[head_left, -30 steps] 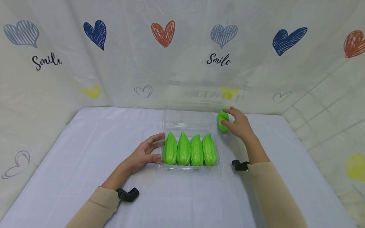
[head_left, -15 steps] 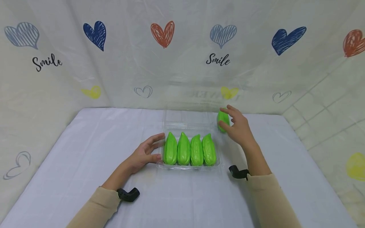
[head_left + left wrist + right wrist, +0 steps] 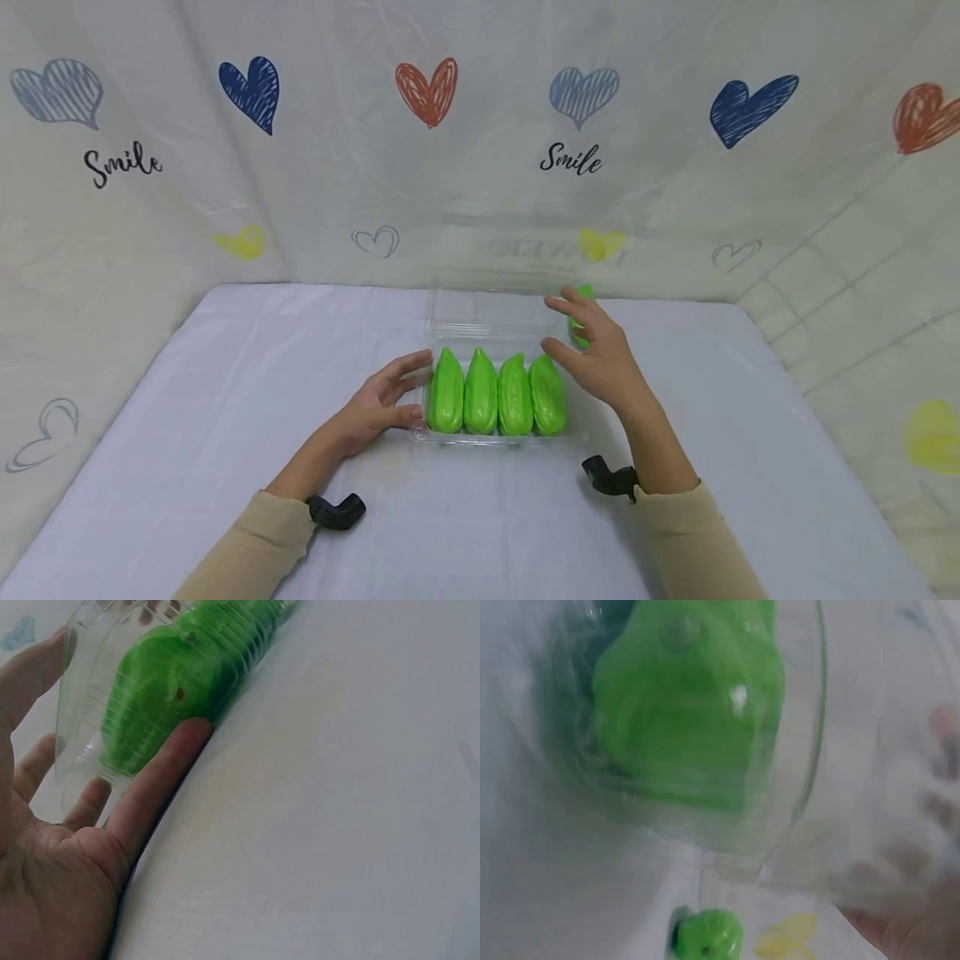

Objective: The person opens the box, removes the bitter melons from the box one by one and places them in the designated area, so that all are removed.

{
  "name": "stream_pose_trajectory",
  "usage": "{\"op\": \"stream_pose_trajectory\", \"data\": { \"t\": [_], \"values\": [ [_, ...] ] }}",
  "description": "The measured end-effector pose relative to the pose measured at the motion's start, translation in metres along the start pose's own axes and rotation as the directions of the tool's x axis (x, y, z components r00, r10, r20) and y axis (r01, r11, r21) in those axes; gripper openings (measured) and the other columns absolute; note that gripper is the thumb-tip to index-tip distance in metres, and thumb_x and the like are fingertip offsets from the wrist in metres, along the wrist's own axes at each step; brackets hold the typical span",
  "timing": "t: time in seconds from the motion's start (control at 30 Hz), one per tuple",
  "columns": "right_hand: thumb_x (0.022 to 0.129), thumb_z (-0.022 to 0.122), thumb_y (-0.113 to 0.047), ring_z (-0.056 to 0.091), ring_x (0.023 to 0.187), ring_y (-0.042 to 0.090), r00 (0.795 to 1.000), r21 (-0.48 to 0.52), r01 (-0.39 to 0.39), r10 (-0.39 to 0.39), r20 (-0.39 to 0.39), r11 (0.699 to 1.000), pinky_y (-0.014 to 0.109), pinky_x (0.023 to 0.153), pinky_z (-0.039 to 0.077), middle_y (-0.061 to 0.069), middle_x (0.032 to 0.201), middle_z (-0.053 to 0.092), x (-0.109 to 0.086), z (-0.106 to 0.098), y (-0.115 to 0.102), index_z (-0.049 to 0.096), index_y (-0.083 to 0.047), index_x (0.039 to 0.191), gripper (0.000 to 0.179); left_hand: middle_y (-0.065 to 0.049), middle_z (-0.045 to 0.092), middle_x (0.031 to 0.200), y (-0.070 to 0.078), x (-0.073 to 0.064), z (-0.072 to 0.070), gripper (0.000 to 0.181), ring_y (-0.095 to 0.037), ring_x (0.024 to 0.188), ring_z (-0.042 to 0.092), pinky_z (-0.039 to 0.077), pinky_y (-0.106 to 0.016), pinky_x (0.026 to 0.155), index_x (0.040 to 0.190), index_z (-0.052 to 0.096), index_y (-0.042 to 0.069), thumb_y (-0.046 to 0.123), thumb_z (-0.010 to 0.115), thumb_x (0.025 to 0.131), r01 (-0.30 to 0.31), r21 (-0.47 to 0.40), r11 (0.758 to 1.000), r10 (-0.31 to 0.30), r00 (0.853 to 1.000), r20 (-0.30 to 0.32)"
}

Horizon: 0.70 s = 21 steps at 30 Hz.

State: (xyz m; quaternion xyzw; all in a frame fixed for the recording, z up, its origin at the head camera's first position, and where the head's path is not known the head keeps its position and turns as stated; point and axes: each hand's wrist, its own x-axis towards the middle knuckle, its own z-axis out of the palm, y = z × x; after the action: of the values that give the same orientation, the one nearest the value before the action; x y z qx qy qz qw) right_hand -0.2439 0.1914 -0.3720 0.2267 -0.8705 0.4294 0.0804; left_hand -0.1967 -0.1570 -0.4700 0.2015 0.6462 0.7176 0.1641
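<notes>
In the head view, a clear plastic clamshell box lies open on the table with a row of several glossy green, pointed, ridged vegetables in it. My left hand rests against the box's left end, fingers and thumb spread; in the left wrist view its thumb lies along the plastic side. My right hand hovers at the box's right rear corner with fingers parted, holding nothing. Behind it, partly covered, lies one more green vegetable, also seen low in the right wrist view as a green end.
The box's transparent lid stands folded back toward the rear curtain, which is printed with hearts. A white cloth covers the table. Black wrist cameras project from both sleeves.
My right hand has drawn away from the loose vegetable, leaving it by the box, and shifted left and toward me over the box's corner. My left hand stays put.
</notes>
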Motion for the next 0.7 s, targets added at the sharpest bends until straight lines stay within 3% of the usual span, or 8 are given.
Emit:
{"op": "stream_pose_trajectory", "data": {
  "t": [0.2, 0.43, 0.7],
  "values": [
    [0.093, 0.071, -0.022, 0.035, 0.145, 0.03, 0.995, -0.018, 0.044, -0.043, 0.095, 0.999, 0.055, 0.103, 0.047, 0.007, 0.158, 0.037, -0.004, 0.016, -0.009, 0.053, -0.018, 0.145, 0.055, -0.007, 0.022, 0.164, -0.002, 0.0, -0.002, 0.084, -0.036, 0.15, 0.022, 0.053, -0.035, 0.095, 0.158, 0.024, 0.009, 0.009, 0.072, 0.089, -0.001, -0.003, 1.0, 0.001, 1.0, 0.001],
    [0.092, 0.072, -0.027, 0.041, 0.141, 0.034, 0.977, -0.114, 0.062, -0.037, 0.21, 0.992, 0.055, 0.1, 0.048, 0.011, 0.159, 0.036, -0.007, 0.024, -0.015, 0.051, -0.018, 0.146, 0.059, -0.006, 0.022, 0.164, -0.002, 0.0, -0.002, 0.083, -0.035, 0.15, 0.021, 0.054, -0.039, 0.094, 0.158, 0.024, 0.009, 0.008, 0.071, 0.09, 0.004, -0.015, 1.0, -0.004, 1.0, 0.001],
    [0.091, 0.071, -0.028, 0.037, 0.144, 0.035, 0.953, -0.161, 0.071, -0.019, 0.301, 0.984, 0.061, 0.108, 0.038, 0.011, 0.158, 0.036, -0.009, 0.028, -0.014, 0.049, -0.019, 0.148, 0.062, -0.008, 0.023, 0.164, -0.002, -0.001, -0.002, 0.083, -0.036, 0.15, 0.023, 0.05, -0.033, 0.1, 0.158, 0.024, 0.008, 0.011, 0.072, 0.089, -0.007, 0.002, 1.0, 0.007, 1.0, 0.001]
  ]
}}
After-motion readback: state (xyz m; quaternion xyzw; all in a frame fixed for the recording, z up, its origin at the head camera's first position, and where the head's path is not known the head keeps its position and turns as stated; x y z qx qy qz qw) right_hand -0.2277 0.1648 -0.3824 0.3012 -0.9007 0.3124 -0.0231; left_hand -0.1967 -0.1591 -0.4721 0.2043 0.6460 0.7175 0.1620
